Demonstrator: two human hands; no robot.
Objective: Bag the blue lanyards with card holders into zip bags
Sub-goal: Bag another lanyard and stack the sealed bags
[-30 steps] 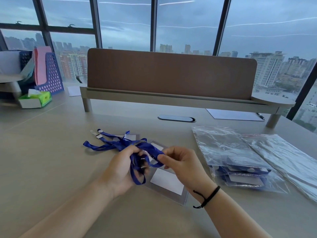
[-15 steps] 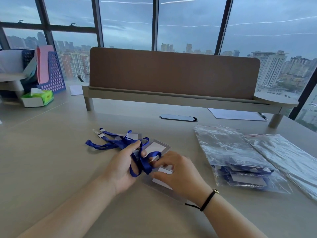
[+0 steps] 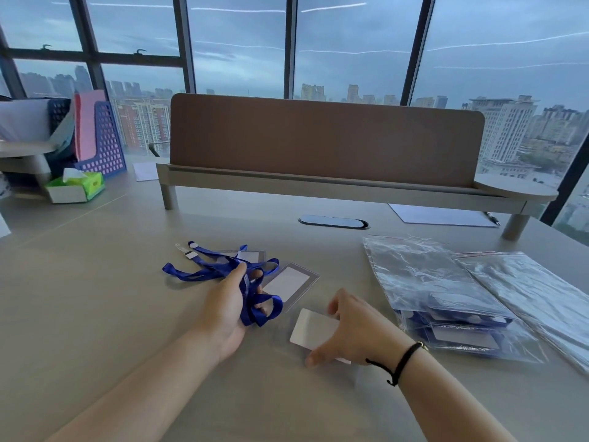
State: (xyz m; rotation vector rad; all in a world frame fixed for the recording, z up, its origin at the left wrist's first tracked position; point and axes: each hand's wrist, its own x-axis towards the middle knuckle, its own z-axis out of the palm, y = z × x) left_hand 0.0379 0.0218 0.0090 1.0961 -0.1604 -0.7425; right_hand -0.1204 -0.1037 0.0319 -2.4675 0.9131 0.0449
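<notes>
My left hand (image 3: 228, 309) holds a coiled loop of blue lanyard (image 3: 258, 306) wound round its fingers; more blue lanyards (image 3: 204, 266) trail away on the desk behind it. My right hand (image 3: 353, 328) grips a clear card holder with a white insert (image 3: 314, 328) by its near and far edges, low over the desk. A second card holder (image 3: 288, 283) lies flat between the hands, and a third (image 3: 251, 255) sits partly under the straps. Filled zip bags (image 3: 462, 333) with lanyards inside lie to the right.
Empty zip bags (image 3: 414, 269) lie stacked on the filled ones, with another (image 3: 535, 291) further right. A desk shelf with a brown screen (image 3: 325, 145) stands behind. A tissue box (image 3: 76, 188) and a file rack (image 3: 102, 138) are at the far left. Paper and a pen (image 3: 492, 218) lie under the shelf.
My right hand has let go of the lanyard loop, moved right and toward me, and taken hold of the card holder. My left hand keeps the coiled lanyard.
</notes>
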